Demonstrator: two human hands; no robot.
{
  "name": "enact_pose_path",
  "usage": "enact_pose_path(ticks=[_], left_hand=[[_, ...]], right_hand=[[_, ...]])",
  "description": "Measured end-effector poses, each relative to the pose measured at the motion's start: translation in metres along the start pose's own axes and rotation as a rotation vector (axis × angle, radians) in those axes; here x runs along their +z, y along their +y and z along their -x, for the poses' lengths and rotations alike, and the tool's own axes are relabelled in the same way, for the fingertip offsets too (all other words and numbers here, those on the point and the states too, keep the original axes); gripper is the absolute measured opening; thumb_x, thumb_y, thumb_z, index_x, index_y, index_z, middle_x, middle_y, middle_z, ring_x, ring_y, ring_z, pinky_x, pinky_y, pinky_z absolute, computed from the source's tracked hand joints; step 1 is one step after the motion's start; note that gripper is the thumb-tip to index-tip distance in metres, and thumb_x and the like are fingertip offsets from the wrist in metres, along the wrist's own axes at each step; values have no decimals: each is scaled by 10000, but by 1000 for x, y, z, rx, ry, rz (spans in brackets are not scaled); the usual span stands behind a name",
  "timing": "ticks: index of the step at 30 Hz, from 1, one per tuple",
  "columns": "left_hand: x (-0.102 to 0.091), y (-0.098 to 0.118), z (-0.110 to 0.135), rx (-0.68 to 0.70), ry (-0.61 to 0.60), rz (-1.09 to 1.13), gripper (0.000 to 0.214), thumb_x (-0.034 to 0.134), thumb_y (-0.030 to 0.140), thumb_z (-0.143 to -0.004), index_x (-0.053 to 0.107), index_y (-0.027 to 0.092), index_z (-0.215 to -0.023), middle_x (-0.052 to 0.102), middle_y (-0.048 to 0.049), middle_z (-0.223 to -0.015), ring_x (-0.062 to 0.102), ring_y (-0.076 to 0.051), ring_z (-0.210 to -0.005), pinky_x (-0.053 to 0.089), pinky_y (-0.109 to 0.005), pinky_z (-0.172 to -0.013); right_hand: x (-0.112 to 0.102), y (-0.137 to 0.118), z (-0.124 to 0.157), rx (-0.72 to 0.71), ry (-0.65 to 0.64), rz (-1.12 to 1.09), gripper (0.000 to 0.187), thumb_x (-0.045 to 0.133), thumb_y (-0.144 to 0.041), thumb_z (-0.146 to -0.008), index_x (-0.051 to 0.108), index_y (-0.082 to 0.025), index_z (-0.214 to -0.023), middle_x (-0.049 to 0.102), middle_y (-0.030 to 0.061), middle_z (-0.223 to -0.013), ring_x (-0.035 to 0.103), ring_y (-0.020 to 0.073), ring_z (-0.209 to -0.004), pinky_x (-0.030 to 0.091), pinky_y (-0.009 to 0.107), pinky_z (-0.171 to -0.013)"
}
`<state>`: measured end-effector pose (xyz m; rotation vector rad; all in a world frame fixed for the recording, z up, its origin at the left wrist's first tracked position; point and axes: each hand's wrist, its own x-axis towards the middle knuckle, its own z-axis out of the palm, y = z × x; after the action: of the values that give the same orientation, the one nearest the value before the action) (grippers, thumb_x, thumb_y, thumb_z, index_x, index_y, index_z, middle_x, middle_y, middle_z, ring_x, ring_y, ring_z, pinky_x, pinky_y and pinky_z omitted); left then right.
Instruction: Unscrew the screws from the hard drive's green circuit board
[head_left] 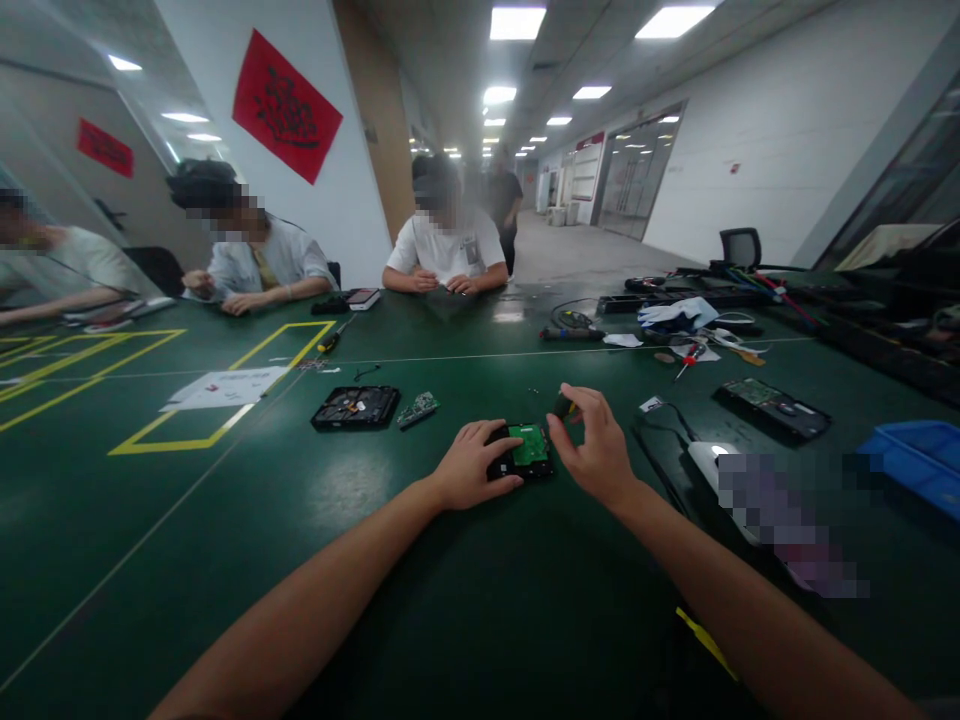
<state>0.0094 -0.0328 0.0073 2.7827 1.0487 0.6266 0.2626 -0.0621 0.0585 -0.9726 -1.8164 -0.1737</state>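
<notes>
- Left hand [480,465]: spread flat over a dark drive [541,468], fingers touching its green circuit board [534,440]; any print there is too small to read.
- Right hand [592,445]: just beside the drive's right edge, thumb and fingers pinched narrow around a small dark-and-yellow tool [562,405], mostly hidden.
- The drive lies on the green tabletop [360,600], between the hands.
- Left, farther out: a black casing [356,408], then a white sheet [229,388] with illegible marks.
- Pillar beyond: red paper [287,105] bearing black brushed characters, unreadable.
</notes>
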Motion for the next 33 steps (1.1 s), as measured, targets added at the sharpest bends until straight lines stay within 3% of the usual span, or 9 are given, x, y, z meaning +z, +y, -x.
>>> enact_pose_path(ticks=[5,11,16,21,27,33], left_hand=[[2,-1,0,7,13,10,670,667,618,-913,564,287,-1486,454,-158,-1557,446,-375,-1422,370,-588,-1170],[2,-2,1,1,11,7,701,667,626,-910,544,273,-1503,450,-167,-1561,444,-375,-1425,372,-591,-1171],[0,-1,1,-2,10,3,702,673,613,-910,535,272,-1509,448,-167,-1565,440,-377,-1427,370,-592,-1173],[0,0,0,4,10,9,707,677,611,-908,523,288,-1518,442,-160,-1574,438,-374,-1428,359,-592,-1181],[-3,2,0,-12,-9,14,761,654,618,-919,449,282,-1571,445,-164,-1571,433,-370,-1430,356,-588,-1184],[-2,1,-1,-19,-12,9,764,666,609,-911,447,291,-1570,441,-158,-1576,431,-374,-1432,350,-591,-1187]], right_hand=[[0,2,-6,-27,-19,-22,486,532,-200,-1012,440,-251,-1487,588,151,-1402,628,303,-1232,564,530,-1019],[0,1,-2,-26,27,-25,447,640,-255,-993,521,-282,-1423,609,117,-1213,663,267,-1030,620,455,-836],[-5,-4,-1,-19,-43,-76,444,546,-213,-1033,493,-287,-1467,606,118,-1294,625,279,-1178,575,494,-983],[1,-3,-3,33,28,2,412,651,-312,-998,552,-291,-1397,590,101,-1157,644,263,-988,609,451,-826],[2,-2,-1,2,-51,-49,499,536,-230,-1038,441,-304,-1522,598,115,-1296,626,273,-1147,574,489,-973],[2,0,0,20,5,-5,484,665,-316,-996,523,-306,-1459,589,89,-1152,635,249,-987,605,444,-858]])
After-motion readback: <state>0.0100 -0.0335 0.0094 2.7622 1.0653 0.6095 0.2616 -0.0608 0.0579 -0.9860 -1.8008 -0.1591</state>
